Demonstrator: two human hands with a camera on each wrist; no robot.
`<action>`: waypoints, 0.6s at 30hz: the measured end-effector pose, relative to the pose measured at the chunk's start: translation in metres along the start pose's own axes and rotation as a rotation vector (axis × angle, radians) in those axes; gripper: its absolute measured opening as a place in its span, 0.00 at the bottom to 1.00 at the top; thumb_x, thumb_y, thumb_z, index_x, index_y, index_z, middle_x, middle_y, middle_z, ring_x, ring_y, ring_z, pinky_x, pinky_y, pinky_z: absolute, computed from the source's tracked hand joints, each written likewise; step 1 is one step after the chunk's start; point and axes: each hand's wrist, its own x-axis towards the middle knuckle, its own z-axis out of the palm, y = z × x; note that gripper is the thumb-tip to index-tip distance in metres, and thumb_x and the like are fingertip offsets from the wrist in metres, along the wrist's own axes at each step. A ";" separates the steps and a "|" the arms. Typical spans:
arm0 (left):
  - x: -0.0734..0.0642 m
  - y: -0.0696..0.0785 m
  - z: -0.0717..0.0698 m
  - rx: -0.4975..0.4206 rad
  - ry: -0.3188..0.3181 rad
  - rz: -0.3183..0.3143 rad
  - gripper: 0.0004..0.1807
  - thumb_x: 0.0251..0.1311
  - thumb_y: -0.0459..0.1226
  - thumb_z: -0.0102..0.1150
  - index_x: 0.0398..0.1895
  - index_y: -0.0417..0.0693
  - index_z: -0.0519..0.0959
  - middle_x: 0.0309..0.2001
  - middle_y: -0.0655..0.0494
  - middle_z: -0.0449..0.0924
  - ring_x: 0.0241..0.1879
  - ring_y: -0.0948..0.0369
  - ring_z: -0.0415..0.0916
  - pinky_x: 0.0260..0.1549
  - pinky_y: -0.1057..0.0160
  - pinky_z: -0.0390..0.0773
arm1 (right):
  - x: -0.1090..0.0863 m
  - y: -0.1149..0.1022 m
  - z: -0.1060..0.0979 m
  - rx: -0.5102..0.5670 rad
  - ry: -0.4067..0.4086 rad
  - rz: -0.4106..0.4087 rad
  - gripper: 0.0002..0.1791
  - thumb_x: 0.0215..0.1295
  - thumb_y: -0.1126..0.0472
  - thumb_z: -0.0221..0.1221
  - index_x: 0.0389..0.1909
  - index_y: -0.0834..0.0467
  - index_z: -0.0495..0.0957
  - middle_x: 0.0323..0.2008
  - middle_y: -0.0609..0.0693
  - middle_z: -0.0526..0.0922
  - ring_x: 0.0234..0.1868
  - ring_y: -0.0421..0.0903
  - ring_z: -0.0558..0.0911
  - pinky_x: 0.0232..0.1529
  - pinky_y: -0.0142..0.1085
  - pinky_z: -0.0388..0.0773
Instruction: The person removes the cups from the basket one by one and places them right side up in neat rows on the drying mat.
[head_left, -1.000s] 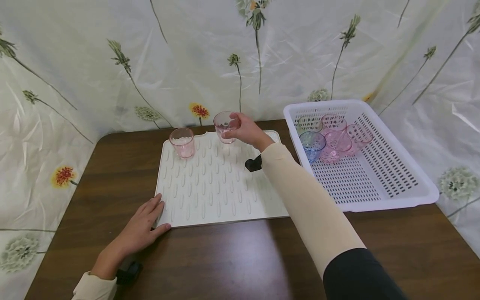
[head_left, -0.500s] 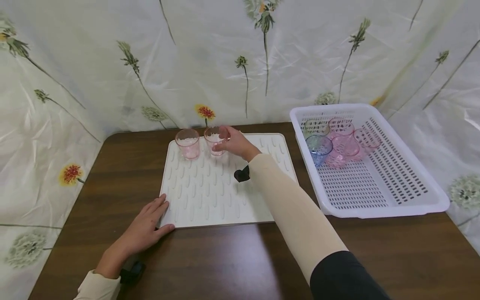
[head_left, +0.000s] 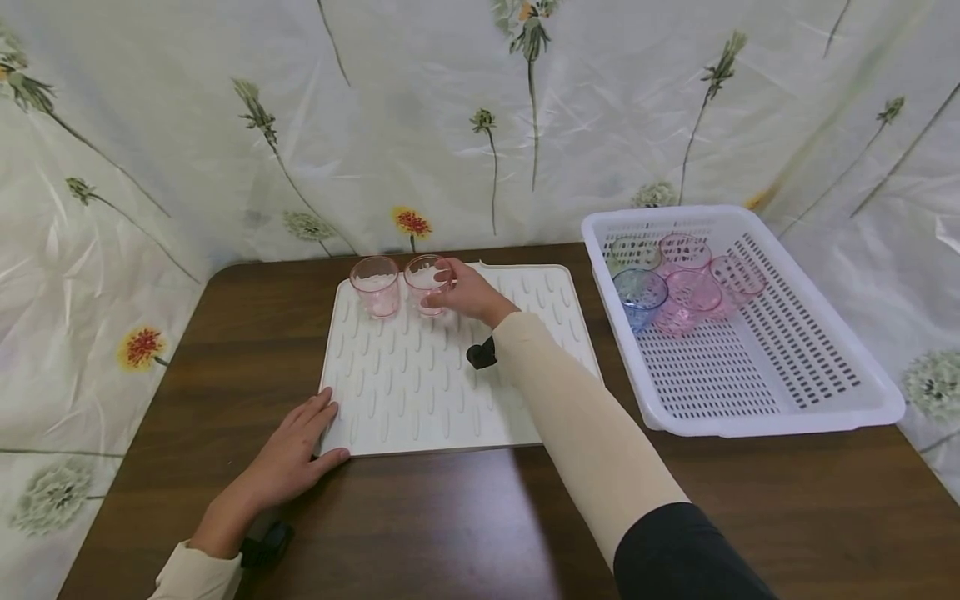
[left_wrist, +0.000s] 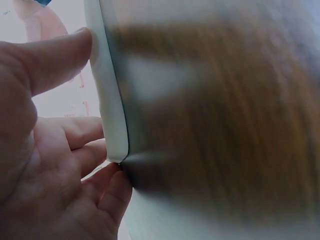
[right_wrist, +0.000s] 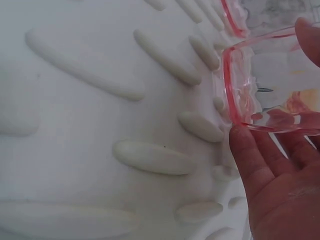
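My right hand (head_left: 474, 292) holds a clear pink glass (head_left: 420, 282) at the back of a white ridged mat (head_left: 442, 400). Its thumb and fingers lie on opposite sides of the glass (right_wrist: 272, 80) in the right wrist view. Immediately left of it a second pink glass (head_left: 377, 296) stands upright on the mat's back left corner; whether the two touch I cannot tell. My left hand (head_left: 288, 458) touches the mat's front left corner with extended fingers and thumb. The left wrist view has its thumb and fingers against the mat's edge (left_wrist: 112, 115).
A white perforated basket (head_left: 772, 427) stands on the right of the brown wooden table (head_left: 442, 533). Inside, at its back left, are a blue glass (head_left: 639, 310), several pink glasses (head_left: 688, 308) and a greenish one (head_left: 633, 250). A floral sheet (head_left: 420, 108) hangs behind the table.
My right hand has moved left with the pink glass, bringing it down beside the other pink glass. In the last half second it shifted only slightly left. The left hand stays at the mat's corner.
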 end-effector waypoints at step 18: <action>0.000 0.003 -0.001 0.005 -0.021 -0.011 0.39 0.63 0.45 0.63 0.70 0.30 0.63 0.75 0.32 0.55 0.73 0.34 0.55 0.67 0.36 0.62 | -0.003 -0.010 -0.006 -0.185 -0.024 -0.001 0.48 0.55 0.65 0.65 0.76 0.57 0.52 0.70 0.58 0.69 0.67 0.52 0.71 0.69 0.47 0.68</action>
